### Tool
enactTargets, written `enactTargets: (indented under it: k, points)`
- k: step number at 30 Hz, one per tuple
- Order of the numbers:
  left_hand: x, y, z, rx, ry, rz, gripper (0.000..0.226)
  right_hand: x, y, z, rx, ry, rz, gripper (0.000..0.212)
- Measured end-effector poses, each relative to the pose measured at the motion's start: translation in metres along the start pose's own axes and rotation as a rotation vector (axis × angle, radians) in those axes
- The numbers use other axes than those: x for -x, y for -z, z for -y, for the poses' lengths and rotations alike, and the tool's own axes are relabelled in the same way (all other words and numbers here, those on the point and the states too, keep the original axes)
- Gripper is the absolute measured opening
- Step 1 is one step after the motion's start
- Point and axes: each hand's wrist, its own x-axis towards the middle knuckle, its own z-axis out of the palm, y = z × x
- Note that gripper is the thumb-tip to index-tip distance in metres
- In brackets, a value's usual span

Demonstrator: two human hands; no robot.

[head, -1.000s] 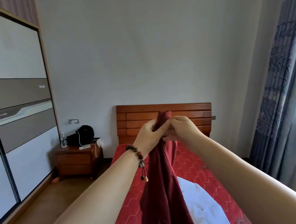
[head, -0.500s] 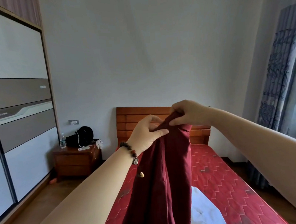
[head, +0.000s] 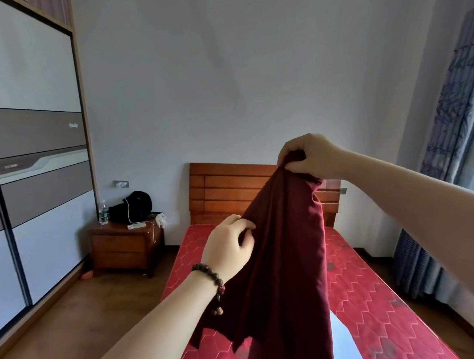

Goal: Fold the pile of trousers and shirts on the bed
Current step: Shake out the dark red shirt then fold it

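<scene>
— What's the room like from where you stand?

— Pale walls, a wooden floor, and a bed [head: 376,295] with a red quilted cover running away to a slatted wooden headboard [head: 225,191]. A sliding-door wardrobe [head: 32,164] fills the left wall, and a blue patterned curtain [head: 449,138] hangs on the right.

— Anything beside the bed?

— A wooden nightstand [head: 123,247] sits just off the bed's head-end left corner. On it are a black bag [head: 135,206], a water bottle [head: 102,212] and a white cable.

— And the clothing?

— A dark red garment [head: 285,259] is held up in the air over the bed, hanging down past the bottom of the view. I can't tell whether it's a shirt or trousers. Something white [head: 342,339] lies on the cover below it, toward the foot end, mostly hidden by the red cloth.

— How are the hands?

— The right hand [head: 309,158] is raised high, level with the top of the headboard, fingers curled tight round the garment's top edge. The left hand [head: 229,249] is lower and nearer, pinching the cloth's left edge between thumb and fingers. A bead bracelet [head: 213,280] circles that wrist, with a few beads dangling. The cloth stretches in a slope between the two grips.
</scene>
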Motion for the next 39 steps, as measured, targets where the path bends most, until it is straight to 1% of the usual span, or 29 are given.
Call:
enactTargets:
  k: [1,4,6,8,9,12,13,16,17,19,20,22,23,26,30,31,32,34,35,36,37,38,39]
  points:
    - [0.003,-0.004,-0.002,-0.015,0.026,-0.008,0.018,0.0,0.0,0.001,0.0,0.001,-0.009,0.024]
    - [0.005,-0.021,-0.003,-0.116,0.126,0.078,0.05,0.002,0.002,0.002,-0.019,0.011,-0.003,0.024]
    - [0.003,-0.032,-0.003,-0.159,0.171,0.127,0.057,0.004,0.006,0.003,-0.047,0.044,0.018,0.024]
    - [-0.002,-0.042,-0.004,-0.146,0.188,0.128,0.053,0.008,0.011,0.003,-0.07,0.072,0.047,0.023]
    - [-0.005,-0.046,-0.005,-0.123,0.193,0.12,0.047,0.01,0.014,0.002,-0.08,0.077,0.063,0.023]
    - [-0.013,-0.054,-0.008,0.071,0.212,0.057,0.025,0.019,0.026,-0.005,-0.105,0.081,0.124,0.025]
    - [-0.014,-0.056,-0.008,0.147,0.22,0.055,0.022,0.022,0.031,-0.008,-0.106,0.075,0.14,0.025]
    - [-0.014,-0.061,-0.012,0.263,0.157,0.155,0.025,0.032,0.042,-0.019,-0.111,0.039,0.159,0.025]
    - [-0.011,-0.064,-0.016,0.283,0.125,0.19,0.031,0.035,0.044,-0.023,-0.111,0.027,0.156,0.025]
    - [-0.007,-0.072,-0.024,0.31,0.083,0.203,0.042,0.039,0.046,-0.029,-0.101,0.006,0.152,0.024]
    - [-0.006,-0.077,-0.027,0.304,0.067,0.191,0.04,0.041,0.047,-0.032,-0.097,-0.001,0.152,0.023]
    - [-0.005,-0.086,-0.029,0.25,0.036,0.156,0.024,0.045,0.047,-0.038,-0.096,-0.012,0.152,0.023]
    - [-0.006,-0.088,-0.029,0.22,0.036,0.152,0.019,0.047,0.049,-0.041,-0.099,-0.016,0.153,0.023]
    - [-0.008,-0.084,-0.021,0.174,0.053,0.188,0.019,0.055,0.053,-0.05,-0.06,-0.045,0.161,0.025]
    - [-0.047,-0.032,-0.012,0.168,0.035,0.148,0.014,0.068,0.059,-0.065,0.015,-0.098,0.21,0.024]
    - [-0.061,-0.015,-0.013,0.163,-0.001,0.142,0.018,0.069,0.06,-0.067,0.004,-0.116,0.191,0.024]
    - [-0.072,0.002,-0.015,0.163,-0.053,0.136,0.02,0.07,0.06,-0.068,-0.01,-0.124,0.116,0.024]
    - [-0.082,0.029,-0.017,0.145,-0.15,0.12,0.013,0.071,0.054,-0.07,-0.032,-0.121,-0.162,0.021]
    - [-0.081,0.038,-0.012,0.109,-0.169,0.139,0.01,0.071,0.048,-0.067,-0.015,-0.11,-0.235,0.019]
    - [-0.077,0.044,-0.005,0.054,-0.161,0.195,0.008,0.07,0.039,-0.062,0.032,-0.087,-0.211,0.017]
    - [-0.072,0.049,0.003,-0.008,-0.129,0.277,0.009,0.07,0.028,-0.057,0.08,-0.06,-0.138,0.017]
    - [-0.065,0.051,0.012,-0.053,-0.083,0.345,0.01,0.067,0.018,-0.053,0.101,-0.042,-0.1,0.017]
    - [-0.059,0.053,0.022,-0.061,-0.041,0.357,0.01,0.062,0.01,-0.049,0.086,-0.04,-0.124,0.017]
